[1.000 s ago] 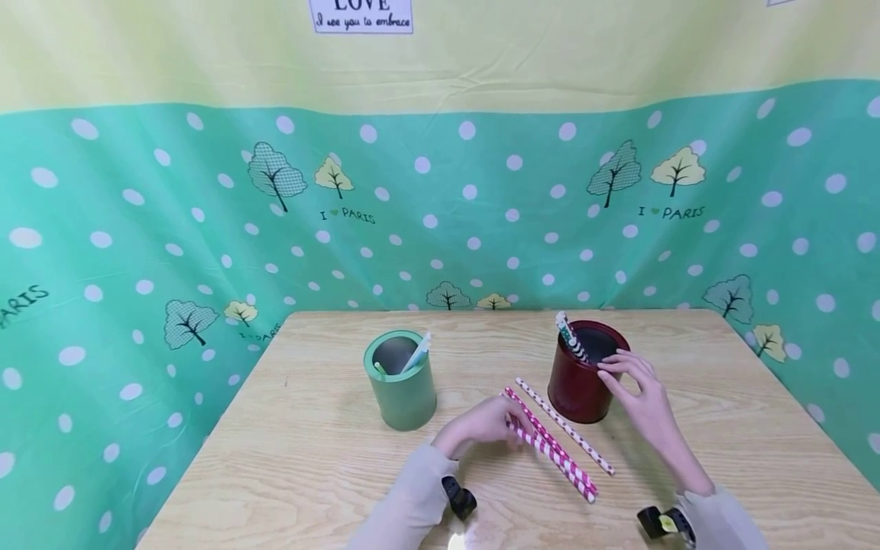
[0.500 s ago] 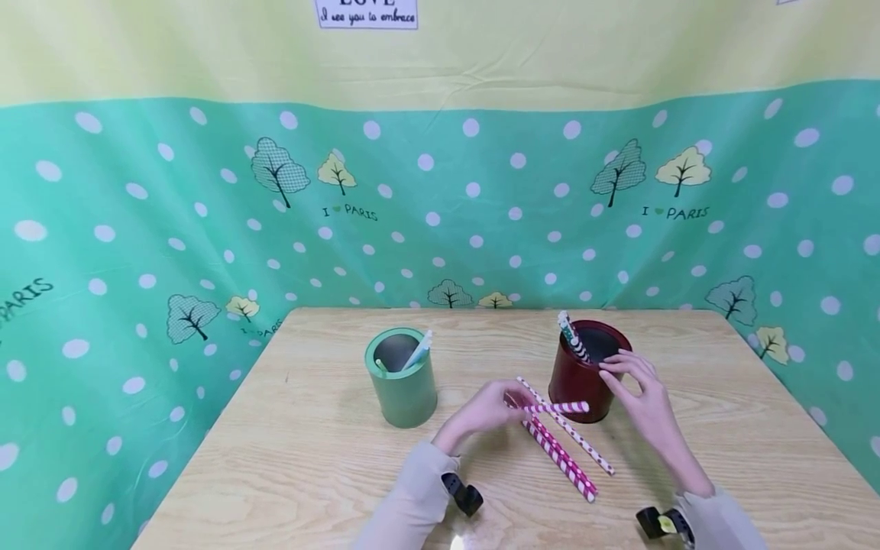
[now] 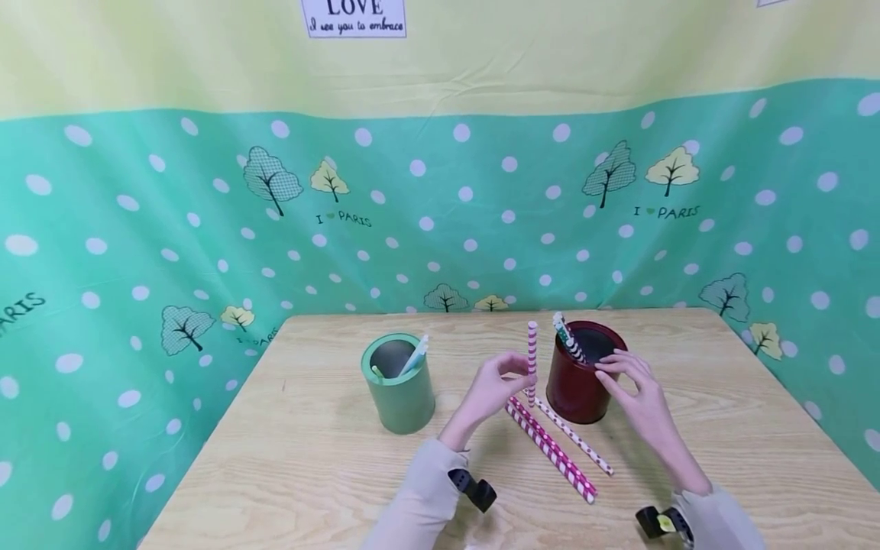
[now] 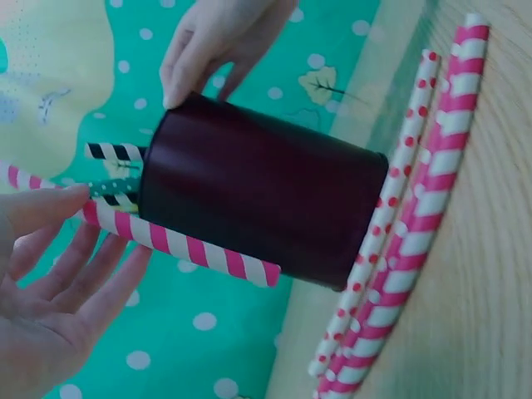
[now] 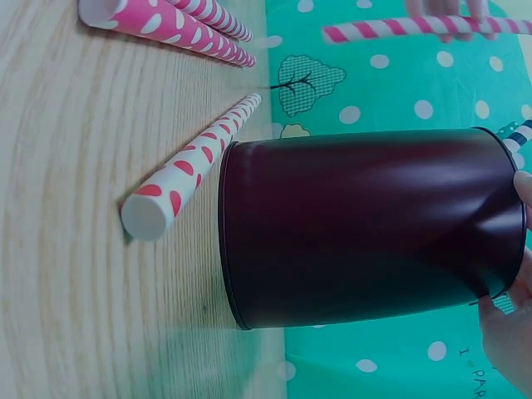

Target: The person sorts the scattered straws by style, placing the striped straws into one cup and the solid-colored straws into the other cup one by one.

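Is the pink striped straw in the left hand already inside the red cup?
No, the straw stands upright beside the red cup, outside its rim.

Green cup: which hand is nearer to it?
Left. The left hand, pinching a pink striped straw upright, is between the green cup and the dark red cup; the right hand grips the red cup's rim.

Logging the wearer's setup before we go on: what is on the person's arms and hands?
Both arms wear light beige long sleeves, the left sleeve and right sleeve ending at the wrists. Each wrist carries a small black camera unit: the left one plain black, the right one with a yellowish patch. The left hand and right hand are bare, without gloves; I see no rings.
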Available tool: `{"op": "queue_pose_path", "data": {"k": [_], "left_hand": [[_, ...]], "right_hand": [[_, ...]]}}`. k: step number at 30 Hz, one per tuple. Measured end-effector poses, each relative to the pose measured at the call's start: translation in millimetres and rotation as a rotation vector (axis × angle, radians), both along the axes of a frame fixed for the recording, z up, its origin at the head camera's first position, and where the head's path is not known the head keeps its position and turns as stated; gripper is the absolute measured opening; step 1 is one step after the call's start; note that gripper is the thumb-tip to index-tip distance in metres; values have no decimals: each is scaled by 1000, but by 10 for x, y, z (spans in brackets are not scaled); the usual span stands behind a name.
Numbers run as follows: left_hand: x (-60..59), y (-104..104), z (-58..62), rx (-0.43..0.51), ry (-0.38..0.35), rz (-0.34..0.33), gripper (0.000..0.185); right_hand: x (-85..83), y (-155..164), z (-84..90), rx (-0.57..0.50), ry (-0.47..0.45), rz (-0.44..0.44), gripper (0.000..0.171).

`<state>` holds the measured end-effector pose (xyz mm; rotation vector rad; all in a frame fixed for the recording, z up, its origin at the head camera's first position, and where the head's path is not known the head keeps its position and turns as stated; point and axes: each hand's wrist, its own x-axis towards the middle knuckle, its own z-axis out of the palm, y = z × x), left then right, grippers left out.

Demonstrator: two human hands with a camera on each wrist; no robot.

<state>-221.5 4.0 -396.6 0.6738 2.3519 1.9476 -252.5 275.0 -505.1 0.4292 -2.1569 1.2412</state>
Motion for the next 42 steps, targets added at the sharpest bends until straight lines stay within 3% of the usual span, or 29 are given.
{"op": "queue_pose_path", "data": {"k": [2,8,11,19,23,26,30,34,40,42], "left_hand": [[44,10,108,48,0,13,20],[63,48,268,142,6,61,21],[111,47,419,183,10,69,22],[114,92,672,273,115,97,26],[103,130,766,310,133,85,23],[83,156,800,328,148,76,21],[3,205,757,350,156,85,21],[-118,276,695,338,172,99,22],[-217,387,730,274,198,120,20],[-250,424,730,248,196,116,22]], "right_hand": [[38,-51,76,21,-5,-29,19],[479,-366,754,9,-55,-4,12],[490,-368,765,13,-63,-13,11],[513,-370,787,9,-89,-16,12],[459,-329,680,-34,-66,28,13],[304,-211,437,-50,-17,63,16],[167,-108,222,-26,-4,47,18],[225,-152,301,-1,-9,20,16],[454,-330,680,-2,-42,8,13],[460,-334,697,-16,-48,21,13]]}}
